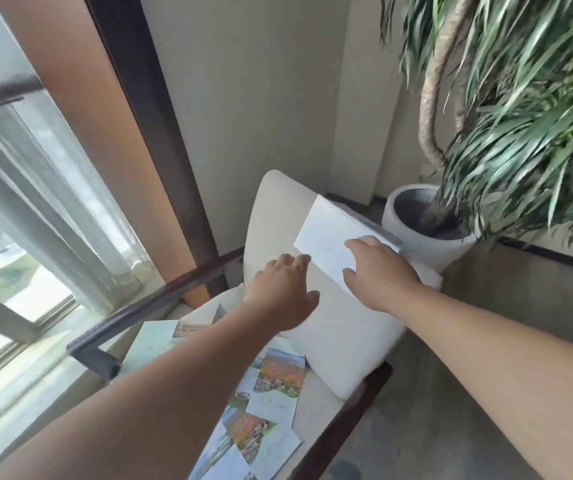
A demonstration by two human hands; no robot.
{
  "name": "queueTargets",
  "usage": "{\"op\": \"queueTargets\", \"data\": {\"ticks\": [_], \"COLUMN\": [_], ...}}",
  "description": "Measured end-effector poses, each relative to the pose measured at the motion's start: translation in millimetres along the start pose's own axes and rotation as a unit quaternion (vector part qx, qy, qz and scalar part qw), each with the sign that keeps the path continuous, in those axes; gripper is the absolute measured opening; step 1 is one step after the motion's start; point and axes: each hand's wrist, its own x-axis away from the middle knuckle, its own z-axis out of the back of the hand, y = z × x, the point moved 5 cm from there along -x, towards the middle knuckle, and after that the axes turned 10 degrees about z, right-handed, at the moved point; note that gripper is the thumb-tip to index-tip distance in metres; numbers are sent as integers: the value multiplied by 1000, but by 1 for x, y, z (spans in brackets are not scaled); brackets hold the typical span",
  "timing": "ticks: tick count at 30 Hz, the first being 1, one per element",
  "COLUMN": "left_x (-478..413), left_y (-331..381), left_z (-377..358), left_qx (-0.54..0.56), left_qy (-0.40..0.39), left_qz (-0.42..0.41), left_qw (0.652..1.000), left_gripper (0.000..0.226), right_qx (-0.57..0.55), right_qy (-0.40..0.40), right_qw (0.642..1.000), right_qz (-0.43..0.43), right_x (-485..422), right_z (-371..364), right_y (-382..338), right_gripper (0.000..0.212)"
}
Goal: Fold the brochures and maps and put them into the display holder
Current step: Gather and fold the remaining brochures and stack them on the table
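Note:
A pale folded sheet [326,233] lies against a white cushion [351,334] on a chair. My right hand [378,271] rests on the sheet's right part, fingers spread and pressing it flat against the cushion. My left hand [283,292] hovers by the sheet's lower left corner with fingers loosely curled; whether they touch the paper is unclear. Several colourful brochures and maps [264,403] lie scattered on the chair seat below my left forearm. No display holder is in view.
The cream chair back [271,202] stands against the wall, with a dark wooden armrest [146,306] at left and another [347,420] at right. A white planter [427,251] with a tall leafy plant [520,116] sits close behind. A window [18,202] is on the left.

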Motion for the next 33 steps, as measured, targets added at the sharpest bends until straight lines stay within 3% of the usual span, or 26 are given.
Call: {"op": "queueTargets", "data": {"ticks": [7, 11, 16, 19, 21, 24, 26, 28, 30, 33], "left_x": [-56, -70, -84, -92, -96, -92, -78, -58, -31, 18], "left_y": [32, 33, 28, 24, 22, 9, -13, -43, -69, -95], "left_z": [-11, -19, -16, -4, 3, 15, 22, 29, 39, 56], "left_qx": [-6, 10, 139, 301, 448, 597, 602, 564, 562, 629], "left_qy": [2, -9, -21, -18, -23, -1, 29, 74, 114, 135], "left_qz": [16, 31, 102, 198, 252, 294, 325, 347, 347, 290], "left_qw": [1000, 999, 985, 932, 858, 747, 729, 746, 742, 708], "left_gripper": [61, 62, 63, 67, 64, 25, 8, 13, 20, 34], "right_qx": [22, 42, 102, 87, 70, 28, -25, -111, -204, -313], "right_qy": [42, -33, -8, 31, 51, 73, 57, 5, -19, -3], "right_qw": [999, 994, 995, 994, 989, 976, 965, 954, 951, 945], "right_qz": [-11, -98, -21, 59, 119, 204, 254, 277, 231, 92], "right_x": [-51, -71, -77, -66, -54, -34, -28, -28, -35, -52], "right_z": [3, -5, -1, 11, 15, 16, 14, 10, 7, 4], "right_y": [56, 83, 74, 39, 11, -28, -49, -68, -84, -106], "right_gripper": [41, 37, 25, 13, 11, 15, 8, 23, 36, 57]}}
